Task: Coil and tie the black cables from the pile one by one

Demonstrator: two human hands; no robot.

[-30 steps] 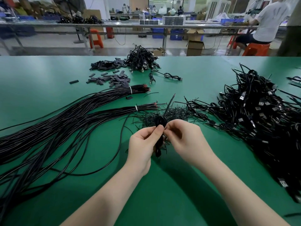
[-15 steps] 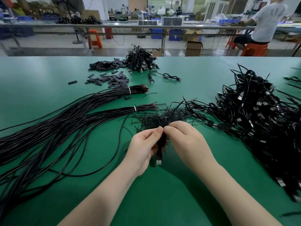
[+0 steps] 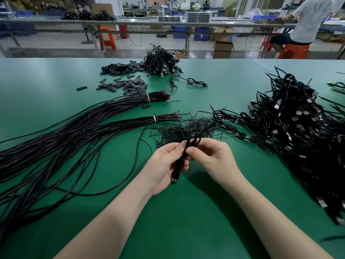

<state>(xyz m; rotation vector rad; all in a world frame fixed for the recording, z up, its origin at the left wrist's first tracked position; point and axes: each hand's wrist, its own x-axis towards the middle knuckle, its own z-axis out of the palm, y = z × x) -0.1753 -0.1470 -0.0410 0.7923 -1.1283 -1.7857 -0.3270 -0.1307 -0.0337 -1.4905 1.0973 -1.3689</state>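
- My left hand and right hand both pinch the thin black coiled cable, held just above the green table.
- I should keep the loops tight while twisting the tie snugly round them.

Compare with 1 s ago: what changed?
The left hand and right hand have opened outward, exposing the coiled cable they grip; its USB plug now hangs below the left palm. The cable piles and green table are unchanged.
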